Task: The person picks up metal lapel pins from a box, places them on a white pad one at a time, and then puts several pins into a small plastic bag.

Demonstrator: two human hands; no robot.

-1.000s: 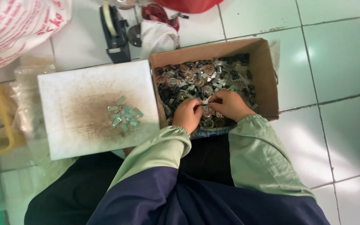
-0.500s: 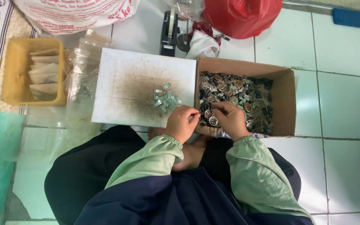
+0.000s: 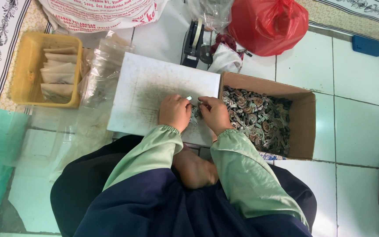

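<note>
1. Head view, our hands: our left hand (image 3: 175, 112) and our right hand (image 3: 215, 114) meet over the white, smudged rectangular board (image 3: 154, 87), near its right edge. Fingers of both are curled narrow around small silvery metal pieces (image 3: 193, 115) held between them; how many pieces, and exactly how each fingertip grips, we cannot tell.

2. Head view, the supply: just right of the board sits an open brown cardboard box (image 3: 305, 118) filled with a heap of small metal parts (image 3: 259, 123), dark and brassy. Our right wrist lies touching or just beside its left wall.

3. Head view, surroundings: a yellow plastic basket (image 3: 25, 74) holding folded pale packets stands well to the left, clear plastic bags (image 3: 99, 70) lie between it and the board, a black tape dispenser (image 3: 193, 41) and a red plastic bag (image 3: 266, 26) sit beyond the board.

4. Step in hand, as we judge it: sorting or fitting small pieces together on the board. We judge the next move calls for fine fingertip control, keeping the tiny pieces pinched and above the board so none drops.
</note>
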